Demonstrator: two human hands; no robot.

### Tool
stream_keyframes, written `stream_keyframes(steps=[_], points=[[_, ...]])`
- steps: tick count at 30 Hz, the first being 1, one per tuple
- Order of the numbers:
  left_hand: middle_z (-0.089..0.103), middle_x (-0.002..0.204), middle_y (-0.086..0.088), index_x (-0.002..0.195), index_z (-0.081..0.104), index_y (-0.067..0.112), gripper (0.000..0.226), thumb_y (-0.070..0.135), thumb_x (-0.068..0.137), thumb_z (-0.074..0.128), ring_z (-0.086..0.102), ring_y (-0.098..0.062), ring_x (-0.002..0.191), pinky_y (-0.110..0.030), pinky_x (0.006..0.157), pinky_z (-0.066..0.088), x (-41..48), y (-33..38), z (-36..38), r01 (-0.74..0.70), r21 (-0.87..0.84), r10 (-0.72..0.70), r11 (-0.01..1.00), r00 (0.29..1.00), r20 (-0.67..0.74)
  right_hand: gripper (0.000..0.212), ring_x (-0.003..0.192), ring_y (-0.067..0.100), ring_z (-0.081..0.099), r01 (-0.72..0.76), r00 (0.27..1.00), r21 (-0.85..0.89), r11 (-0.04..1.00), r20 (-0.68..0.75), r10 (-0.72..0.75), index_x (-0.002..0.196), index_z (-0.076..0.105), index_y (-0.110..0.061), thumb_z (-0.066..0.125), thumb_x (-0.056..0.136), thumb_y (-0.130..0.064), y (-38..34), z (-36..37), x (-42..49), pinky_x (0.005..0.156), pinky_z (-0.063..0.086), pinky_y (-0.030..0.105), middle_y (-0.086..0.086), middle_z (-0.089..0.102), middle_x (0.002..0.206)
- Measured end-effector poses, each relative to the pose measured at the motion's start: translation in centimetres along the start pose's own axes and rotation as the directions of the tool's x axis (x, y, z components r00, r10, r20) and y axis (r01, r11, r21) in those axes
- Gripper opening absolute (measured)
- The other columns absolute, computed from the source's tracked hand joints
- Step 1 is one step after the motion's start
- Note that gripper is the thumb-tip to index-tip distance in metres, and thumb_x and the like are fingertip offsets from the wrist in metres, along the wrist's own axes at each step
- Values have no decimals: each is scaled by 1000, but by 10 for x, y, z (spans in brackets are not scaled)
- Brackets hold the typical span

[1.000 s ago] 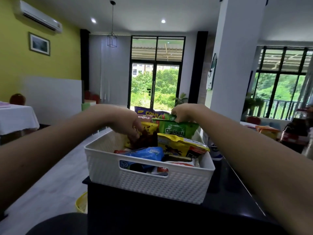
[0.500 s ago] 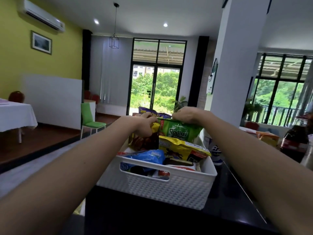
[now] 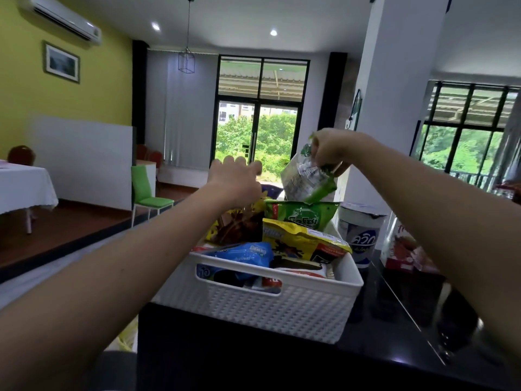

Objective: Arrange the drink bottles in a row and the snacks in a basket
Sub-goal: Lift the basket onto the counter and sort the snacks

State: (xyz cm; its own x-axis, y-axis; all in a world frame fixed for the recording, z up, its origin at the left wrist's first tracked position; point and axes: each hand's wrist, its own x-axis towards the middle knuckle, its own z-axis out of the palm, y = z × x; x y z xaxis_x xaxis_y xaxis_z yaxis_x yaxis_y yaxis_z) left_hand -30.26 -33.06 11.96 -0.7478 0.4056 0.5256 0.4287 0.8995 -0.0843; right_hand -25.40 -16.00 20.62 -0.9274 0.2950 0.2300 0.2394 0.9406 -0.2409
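Black and glossy, the tabletop carries a white woven-pattern plastic basket at its left edge, packed with snack bags. Among them I can see a blue crinkled packet against the near wall, a yellow packet with dark print lying over the middle, a green packet standing behind it, and a yellow-and-brown packet on the left. My right hand pinches the top of a silver-and-green foil packet and holds it up above the far end of the basket, tilted. My left hand hovers over the yellow-and-brown packet with fingers loosely curled; I cannot tell whether it touches or grips anything. Just beside the basket on the right stands a white and blue lidded cup, and next to that a clear bag with red print, partly covered by my right forearm. The room has a yellow-green wall with an air conditioner and a framed picture, a green chair, a white-clothed table cut off at the left, and tall glass doors showing greenery. At the far right edge, things are blurred and cropped, so I cannot make out any drink bottles there.
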Motion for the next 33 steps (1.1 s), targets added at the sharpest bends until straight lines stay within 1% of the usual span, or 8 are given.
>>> stream_keyframes(steps=[2, 7, 13, 19, 21, 25, 28, 33], points=[[51, 131, -12, 134, 41, 22, 41, 18, 93, 40, 52, -30, 114, -45, 93, 45, 15, -4, -2, -16, -77, 12, 997, 999, -43, 24, 94, 31, 64, 85, 994, -70, 994, -60, -90, 115, 50, -3, 54, 92, -1, -1, 5, -6, 62, 57, 31, 16, 57, 108], [41, 146, -13, 146, 35, 18, 49, 14, 97, 41, 47, -32, 125, -45, 101, 44, 43, -10, -1, -62, -36, 70, 997, 936, 346, 22, 65, 14, 47, 192, 978, -159, 968, -55, -202, 89, 40, -20, 57, 90, -7, 9, 9, -11, 46, 38, 22, 0, 44, 82], [63, 120, -8, 120, 64, 11, 29, 24, 95, 55, 60, -25, 106, -35, 90, 50, 55, -13, -8, -56, 62, 33, 997, 947, 321, 20, 65, 17, 44, 159, 965, 3, 987, -212, -155, 98, 40, -19, 49, 93, -1, 23, 13, -12, 45, 44, 27, 3, 40, 83], [66, 94, -2, 94, 67, 12, 14, 24, 87, 66, 62, -22, 89, -35, 86, 53, 48, -20, -1, -8, -39, 27, 999, 866, 499, 18, 69, 17, 47, 104, 982, 16, 994, -161, -100, 103, 49, -9, 44, 92, 4, 25, 25, -9, 72, 58, 40, 9, 48, 95], [67, 95, -4, 97, 67, 7, 24, 29, 89, 62, 65, -23, 90, -39, 88, 54, 46, -20, 7, -50, -11, 50, 999, 912, 408, 17, 67, 17, 47, 113, 980, 20, 993, -169, -108, 101, 49, -10, 45, 92, 4, 22, 29, -6, 78, 58, 43, 10, 50, 96], [63, 90, -7, 107, 64, 2, 31, 28, 94, 54, 60, -21, 83, -32, 80, 52, 52, -27, -1, -11, -37, 19, 999, 968, 249, 17, 69, 16, 48, 157, 963, -41, 987, -214, -162, 97, 46, -12, 45, 91, 4, 17, 36, 5, 58, 46, 28, 11, 55, 102], [61, 106, -14, 128, 51, 2, 42, 20, 91, 60, 62, -26, 90, -35, 82, 55, 59, -33, -20, 141, -222, -69, 965, 950, 305, 17, 82, 24, 58, 152, 953, -89, 984, -252, -169, 99, 49, -12, 47, 89, 2, 16, 41, 14, 70, 53, 36, 11, 59, 101], [51, 88, -8, 134, 40, 16, 45, 6, 92, 51, 50, -14, 62, -21, 49, 44, 66, -28, -34, 235, -460, -81, 856, 941, 330, 18, 85, 23, 57, 140, 924, -143, 980, -337, -181, 103, 53, -15, 51, 89, -4, 11, 46, 16, 72, 46, 36, 4, 59, 95]])
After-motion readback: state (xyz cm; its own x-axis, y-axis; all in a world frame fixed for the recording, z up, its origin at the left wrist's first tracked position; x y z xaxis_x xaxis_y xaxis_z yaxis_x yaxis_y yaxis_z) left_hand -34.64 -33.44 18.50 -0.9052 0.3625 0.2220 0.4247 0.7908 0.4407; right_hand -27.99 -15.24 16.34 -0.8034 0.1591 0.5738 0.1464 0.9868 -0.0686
